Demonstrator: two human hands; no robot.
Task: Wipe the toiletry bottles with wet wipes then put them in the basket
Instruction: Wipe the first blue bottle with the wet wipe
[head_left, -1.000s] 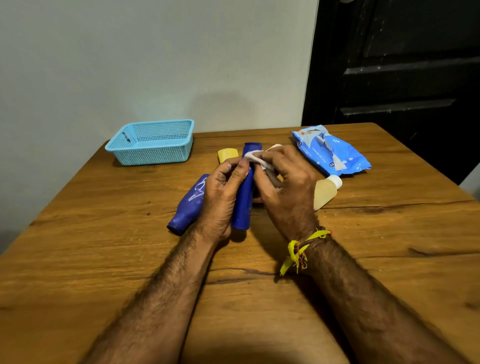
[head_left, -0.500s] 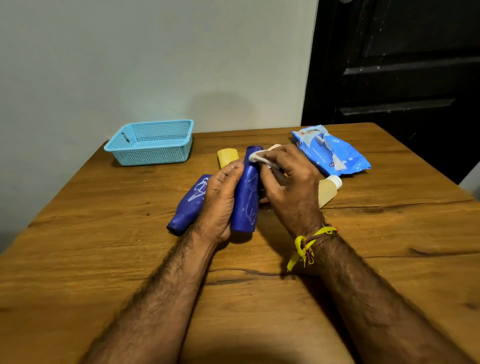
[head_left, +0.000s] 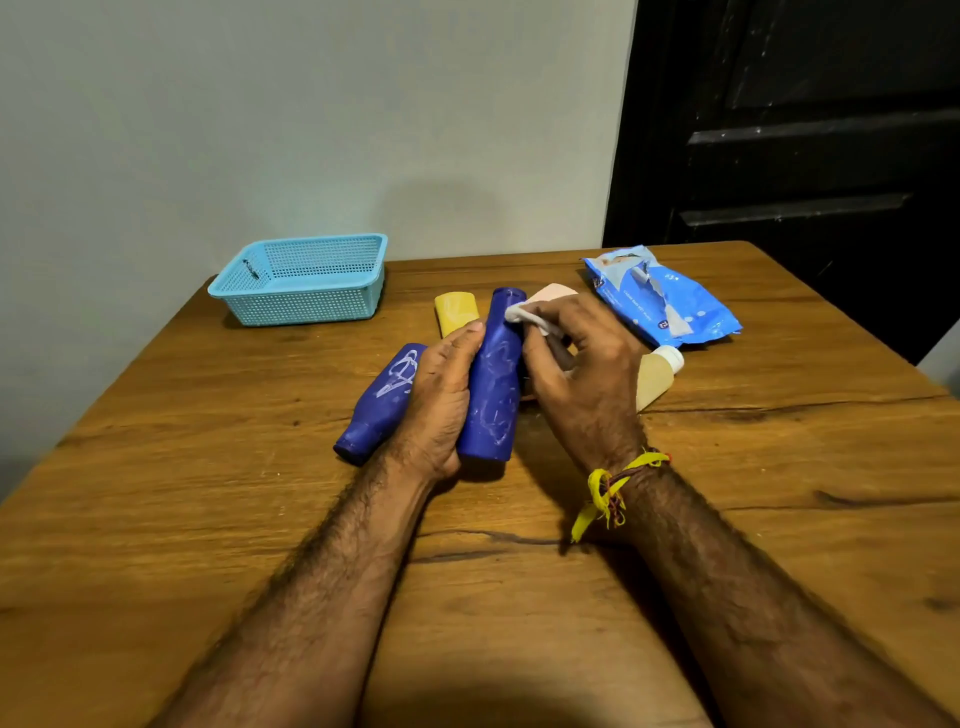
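At the far left of the wooden table (head_left: 208, 519) the blue basket (head_left: 304, 280) stands with no bottle showing inside, so nothing has been put away yet. Next comes a blue bottle (head_left: 382, 402) lying on its side, untouched and in the same place as a second ago, and behind it a yellow bottle (head_left: 456, 312).

The left hand (head_left: 441, 400) curls around the lower body of a second blue bottle (head_left: 496, 384), holding it tilted with its neck pointing away. Since a second ago this bottle has been turned in the grip: its broader face with pale scuffs now looks up.

The right hand (head_left: 582, 374) pinches a white wet wipe (head_left: 524, 314) against the bottle's neck, having slid up there from the body. The wiping looks close to done, neck last; the basket should follow.

Right of the hand lies a cream bottle (head_left: 657, 376), then the blue wipes packet (head_left: 660, 296), both unmoved.
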